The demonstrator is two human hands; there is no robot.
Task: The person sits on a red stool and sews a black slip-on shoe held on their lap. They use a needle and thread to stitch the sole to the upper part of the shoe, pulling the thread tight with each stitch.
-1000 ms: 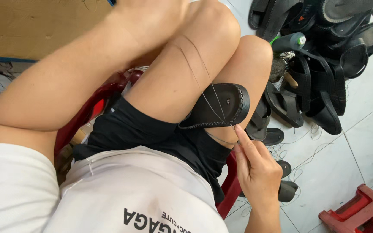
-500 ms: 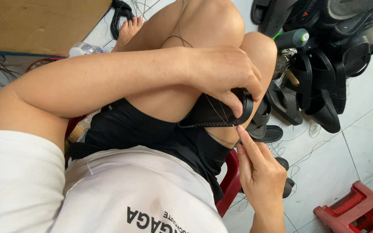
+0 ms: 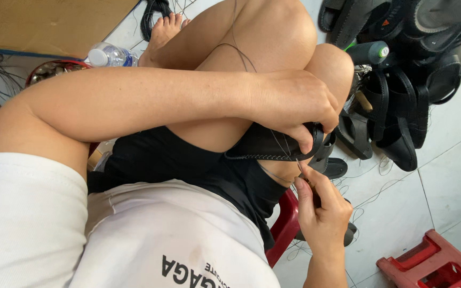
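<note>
Here, a black sandal (image 3: pixel 273 144) is gripped by the left hand (image 3: pixel 294 104) while a needle (image 3: pixel 300 168) is pinched by the right hand (image 3: pixel 321 208).

Black sandal (image 3: pixel 273 145) is being held sole-edge outward against the thigh, gripped at its toe end by the left hand (image 3: pixel 294 104). Pale stitching is running along its rim. A thin needle (image 3: pixel 300 168) is being pinched by the right hand (image 3: pixel 324 210) just below the rim.

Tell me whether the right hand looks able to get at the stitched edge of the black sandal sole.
Probably yes. The right hand sits just under the black sandal sole, fingertips at its stitched edge, nothing between them; the left hand grips only the top.
</note>
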